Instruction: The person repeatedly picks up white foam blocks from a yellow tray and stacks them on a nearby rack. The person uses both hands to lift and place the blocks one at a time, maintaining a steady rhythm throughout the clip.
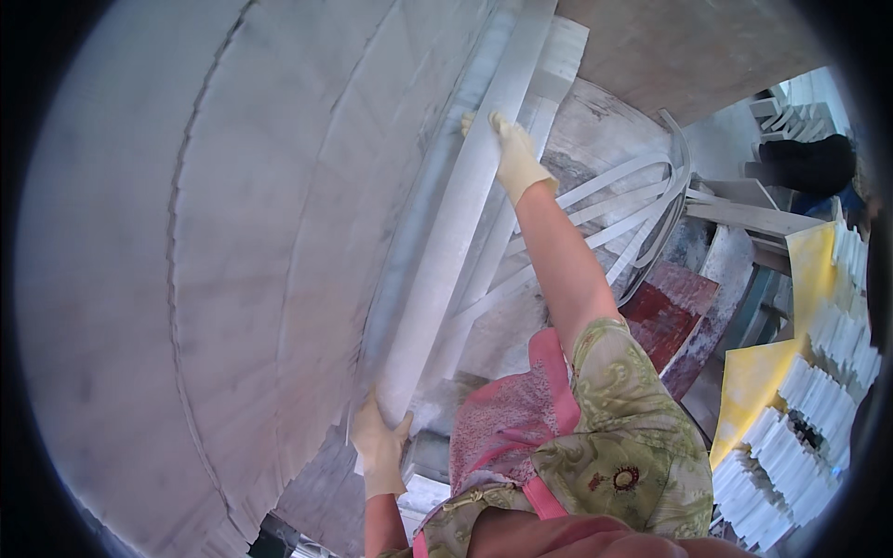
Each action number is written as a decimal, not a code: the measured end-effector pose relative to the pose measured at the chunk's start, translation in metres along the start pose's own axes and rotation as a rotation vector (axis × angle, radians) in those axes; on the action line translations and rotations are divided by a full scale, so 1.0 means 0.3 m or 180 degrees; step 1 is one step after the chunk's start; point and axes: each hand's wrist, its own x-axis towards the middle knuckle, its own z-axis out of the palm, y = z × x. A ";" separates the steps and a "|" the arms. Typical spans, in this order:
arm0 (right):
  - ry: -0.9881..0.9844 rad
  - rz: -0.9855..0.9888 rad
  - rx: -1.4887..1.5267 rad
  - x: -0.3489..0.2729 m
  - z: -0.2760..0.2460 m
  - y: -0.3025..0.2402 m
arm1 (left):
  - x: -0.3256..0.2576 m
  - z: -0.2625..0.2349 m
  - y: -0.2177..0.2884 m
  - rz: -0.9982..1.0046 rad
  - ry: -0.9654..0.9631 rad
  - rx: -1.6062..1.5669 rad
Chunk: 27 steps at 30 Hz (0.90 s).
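A long white board [456, 242], narrow and smooth-faced, slants from the lower middle up past the top edge. My left hand [379, 445], in a cream glove, grips its near end, thumb on one side and fingers on the other. Farther up, my right hand [513, 153] wraps round the same board in a matching glove; some fingertips show past its far edge. Along the board's right lie more white lengths [561, 60], partly hidden by it and my arm. Its left side runs beside a large, pale grey stack of sheets [251, 242].
White strips [642, 200] loop and bunch on the worn work surface [595, 116] to the right. Beyond are a reddish board [665, 312], yellow sheets [758, 381] and stacked white pieces [805, 409]. A dark-clothed person [809, 167] is at the far right.
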 end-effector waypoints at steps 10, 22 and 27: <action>-0.0007 0.0303 -0.0089 -0.016 0.028 0.006 | -0.025 0.018 -0.030 -0.0239 0.0360 0.0246; 0.0004 0.0193 -0.0151 0.054 -0.002 0.042 | 0.021 0.050 -0.045 -0.0226 0.0348 0.0315; 0.0109 0.0026 -0.0236 0.019 0.025 0.032 | 0.022 0.048 -0.053 -0.0154 0.0407 0.0384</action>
